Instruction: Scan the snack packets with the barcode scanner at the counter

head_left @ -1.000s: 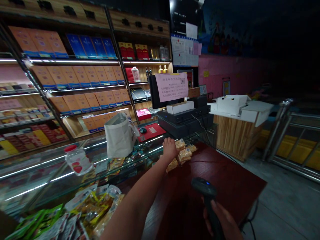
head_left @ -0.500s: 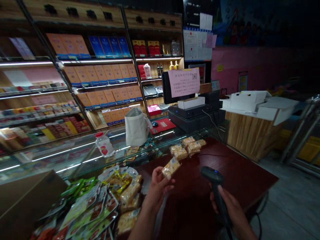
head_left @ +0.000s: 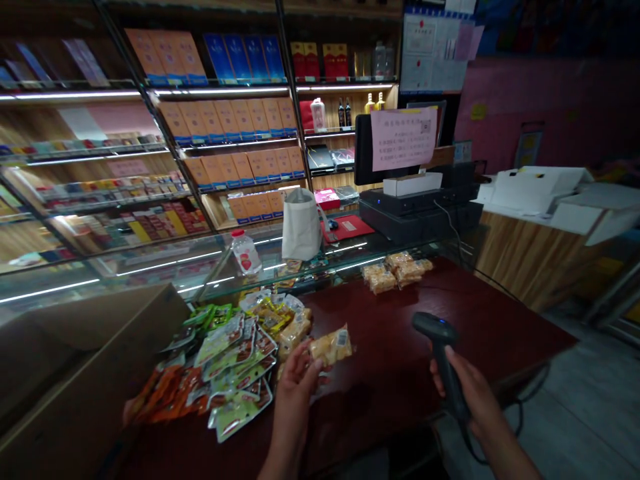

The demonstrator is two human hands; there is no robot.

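Observation:
My left hand pinches a clear-wrapped snack pack by its left end, above the dark red table. A barcode label shows on its right side. In my right hand is a black barcode scanner, its head pointing up and left with a small blue light on top. Beside my left hand lie similar snack packs, partly hidden by it, and a heap of green and silver snack pouches. More wrapped snack packs sit together at the far side of the table.
An open cardboard box stands at the left, beside orange packets. On the glass counter behind are a red-capped bottle, a white bag and a monitor bearing a pink sheet. A cable hangs below the scanner.
The view has turned left and down, showing more of the box and pouches. My left hand has brought the snack pack back from the far packs toward the near heap. The scanner stays in my right hand.

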